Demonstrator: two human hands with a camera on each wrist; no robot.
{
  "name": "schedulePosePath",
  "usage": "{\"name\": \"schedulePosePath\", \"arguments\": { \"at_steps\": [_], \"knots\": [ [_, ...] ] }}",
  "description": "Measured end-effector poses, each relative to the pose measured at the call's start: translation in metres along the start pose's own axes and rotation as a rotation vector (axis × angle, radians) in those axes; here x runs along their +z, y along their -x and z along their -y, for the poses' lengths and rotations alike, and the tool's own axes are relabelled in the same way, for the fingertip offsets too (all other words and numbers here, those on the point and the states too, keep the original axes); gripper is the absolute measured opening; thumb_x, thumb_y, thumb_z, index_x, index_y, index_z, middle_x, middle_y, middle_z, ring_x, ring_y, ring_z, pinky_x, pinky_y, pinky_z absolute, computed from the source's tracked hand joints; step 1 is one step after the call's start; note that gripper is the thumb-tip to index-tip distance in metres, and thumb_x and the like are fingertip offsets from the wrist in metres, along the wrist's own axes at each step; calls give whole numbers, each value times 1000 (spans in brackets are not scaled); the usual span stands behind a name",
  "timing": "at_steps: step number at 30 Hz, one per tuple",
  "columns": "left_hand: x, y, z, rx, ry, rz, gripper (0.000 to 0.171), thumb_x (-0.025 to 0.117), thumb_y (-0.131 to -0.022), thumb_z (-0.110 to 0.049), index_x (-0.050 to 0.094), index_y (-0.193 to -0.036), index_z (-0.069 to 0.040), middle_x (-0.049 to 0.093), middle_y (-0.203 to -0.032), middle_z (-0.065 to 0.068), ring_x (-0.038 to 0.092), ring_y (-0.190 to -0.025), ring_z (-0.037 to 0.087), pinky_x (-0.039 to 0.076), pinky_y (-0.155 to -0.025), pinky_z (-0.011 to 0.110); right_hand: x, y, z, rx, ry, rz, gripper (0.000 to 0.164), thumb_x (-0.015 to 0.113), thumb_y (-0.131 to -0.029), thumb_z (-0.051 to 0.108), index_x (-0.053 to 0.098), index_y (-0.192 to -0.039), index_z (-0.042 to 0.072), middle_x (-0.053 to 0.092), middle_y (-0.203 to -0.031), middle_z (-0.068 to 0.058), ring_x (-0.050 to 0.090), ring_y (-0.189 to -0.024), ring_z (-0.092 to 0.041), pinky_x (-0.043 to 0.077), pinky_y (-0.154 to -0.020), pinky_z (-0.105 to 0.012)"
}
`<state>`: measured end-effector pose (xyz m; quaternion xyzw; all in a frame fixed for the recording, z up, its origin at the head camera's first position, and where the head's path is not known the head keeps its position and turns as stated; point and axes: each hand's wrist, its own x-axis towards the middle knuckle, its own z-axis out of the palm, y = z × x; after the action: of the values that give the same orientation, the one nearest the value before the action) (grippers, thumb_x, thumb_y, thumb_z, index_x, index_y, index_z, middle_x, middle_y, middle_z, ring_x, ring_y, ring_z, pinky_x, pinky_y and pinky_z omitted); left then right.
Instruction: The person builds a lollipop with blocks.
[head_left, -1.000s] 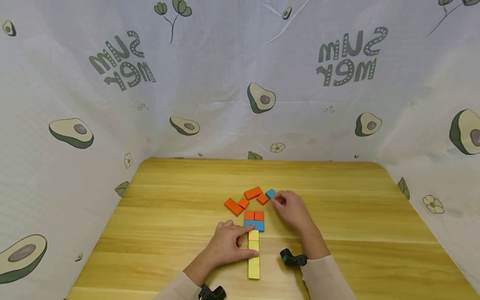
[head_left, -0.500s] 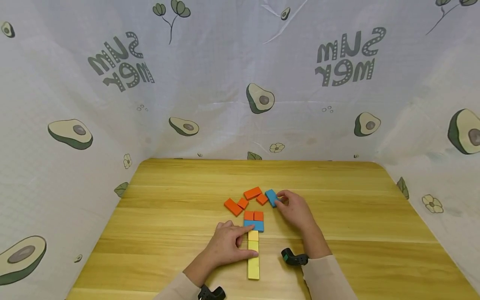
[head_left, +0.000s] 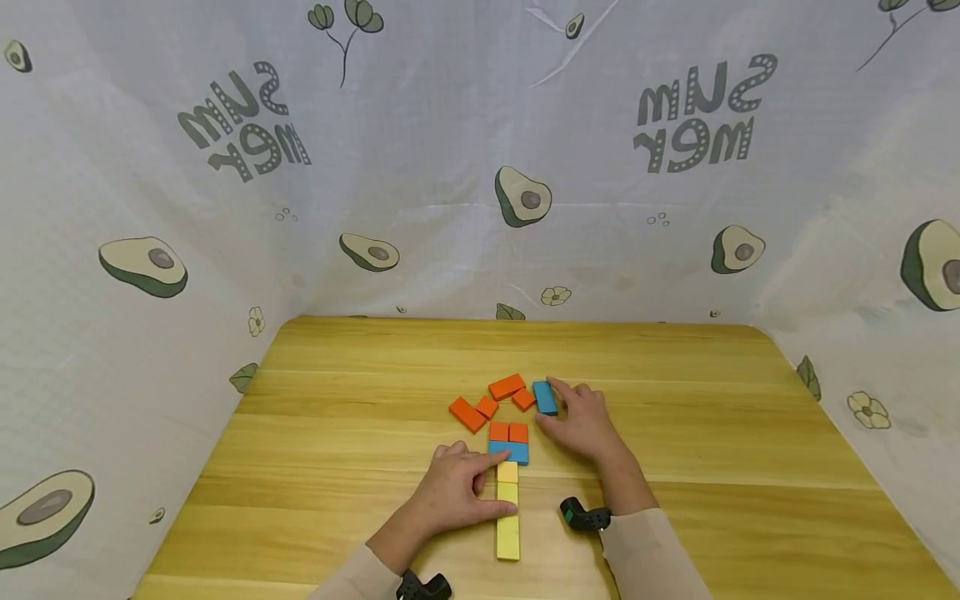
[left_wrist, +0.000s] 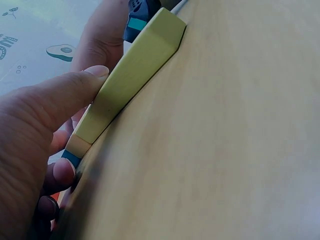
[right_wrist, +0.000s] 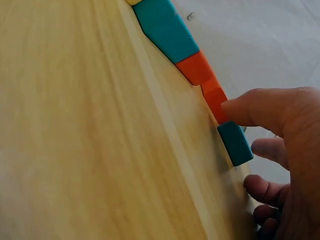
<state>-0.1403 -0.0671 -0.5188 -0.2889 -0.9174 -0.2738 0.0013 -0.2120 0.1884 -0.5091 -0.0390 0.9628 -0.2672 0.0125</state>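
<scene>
Landmark for my notes: the wide blue block (head_left: 519, 452), lying flat across the middle of an arrangement on the wood-grain table (head_left: 337, 467). On its near side I log a small yellow block (head_left: 507, 472) touching it, then a long yellow strip (head_left: 507, 533) running toward the person; any seam under the thumb is hidden from me. On its far side, two small orange blocks (head_left: 508, 431) sit side by side against it. Left hand (head_left: 452, 492): to the left of the landmark, thumb and forefinger spread wide, forefinger tip resting on the wide blue block and thumb on the strip. Right hand (head_left: 581, 421): beyond the landmark and to its right, thumb and forefinger moderately apart, at the near and far ends of the loose blue block (head_left: 544, 398). From the right wrist view I cannot tell whether the fingertips pinch that block or merely flank it. The loose blue block lies flat, beyond the landmark and to its right. Also beyond the landmark: one orange rectangle (head_left: 467, 414) and an orange square (head_left: 487, 407) off to its left, another orange rectangle (head_left: 507, 387) farther straight out, and a second orange square (head_left: 523, 400) just beside the loose blue block. Well beyond the landmark I record a pale avocado-print cloth (head_left: 435, 150) behind the table.
</scene>
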Motion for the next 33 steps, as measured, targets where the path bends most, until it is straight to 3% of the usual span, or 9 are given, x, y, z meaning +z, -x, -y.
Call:
{"name": "schedulePosePath", "arguments": {
  "at_steps": [5,16,26,33],
  "knots": [
    [0,1,0,-1,2,10,76,76,-78,-69,61,-143,-34,40,-61,-21,33,-71,1,25,-76,27,-1,0,-1,1,23,26,75,70,-90,45,44,-155,16,57,-118,-18,46,-106,-35,45,-87,-52],
    [1,2,0,7,-4,-4,75,77,-77,-69,63,-142,-33,40,-61,-22,32,-71,0,25,-77,26,-11,0,-7,6,-57,91,66,84,-81,43,57,-133,12,58,-106,-6,47,-103,-27,44,-83,-40],
    [0,1,0,5,7,-3,75,77,-77,-69,62,-142,-33,40,-62,-22,33,-71,0,25,-76,26,-28,5,-4,-25,-232,279,59,90,-77,34,60,-121,10,58,-103,-7,52,-89,-21,44,-79,-34],
    [-1,0,0,1,11,3,75,77,-78,-69,62,-142,-33,41,-61,-22,33,-71,1,25,-76,26,-28,6,3,-63,-134,292,59,91,-74,39,64,-120,15,61,-108,-7,53,-98,-23,48,-84,-41]
  ]
}}
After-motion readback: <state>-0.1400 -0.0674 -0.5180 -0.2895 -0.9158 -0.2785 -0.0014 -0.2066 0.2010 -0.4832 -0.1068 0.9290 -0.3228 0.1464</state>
